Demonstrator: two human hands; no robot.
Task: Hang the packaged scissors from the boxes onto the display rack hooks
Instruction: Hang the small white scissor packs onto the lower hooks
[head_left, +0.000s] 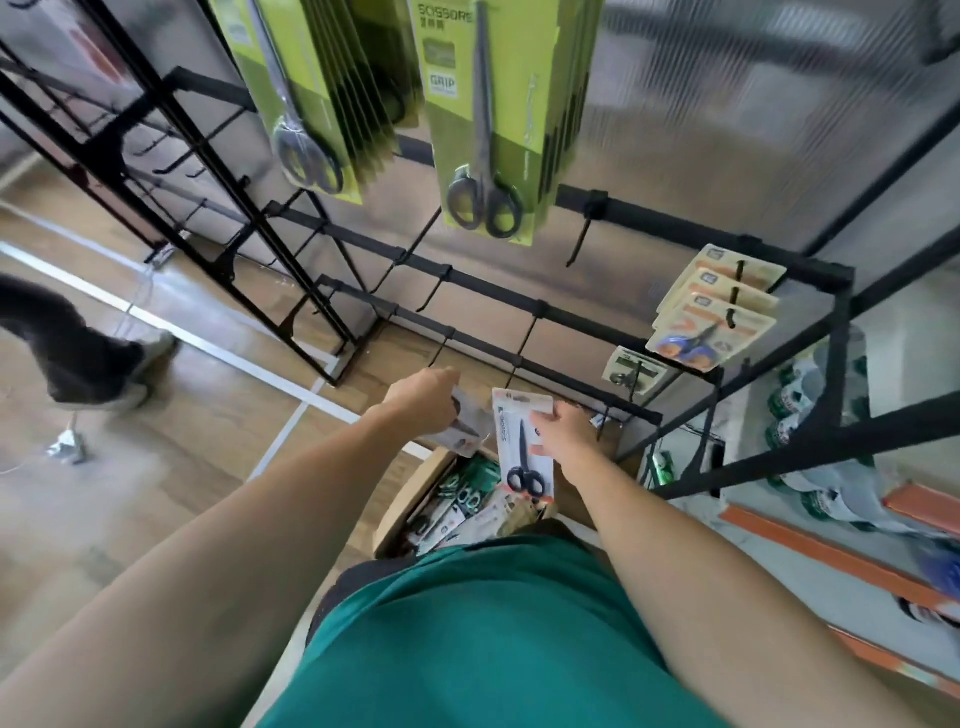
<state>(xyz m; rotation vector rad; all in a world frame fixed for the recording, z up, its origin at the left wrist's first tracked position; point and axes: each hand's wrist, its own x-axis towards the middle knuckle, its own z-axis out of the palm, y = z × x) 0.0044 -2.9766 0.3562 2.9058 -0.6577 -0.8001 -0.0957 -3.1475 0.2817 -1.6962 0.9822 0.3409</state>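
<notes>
My left hand (423, 402) grips a white scissors pack (464, 431), mostly hidden under the hand, just below an empty hook (441, 352) on the lowest bar of the black display rack (571, 317). My right hand (563, 428) pinches a white-and-orange scissors pack (524, 441) by its right edge, holding it upright above an open cardboard box (415, 493) full of several packaged scissors. Green scissors packs (483, 119) hang on the upper hooks. Small beige packs (714, 312) hang at the right.
A second black rack (171, 171) with empty hooks stands to the left. Another person's leg and shoe (98, 364) are on the wooden floor at the left. Bagged goods (826, 457) and orange strips lie behind the rack at the right.
</notes>
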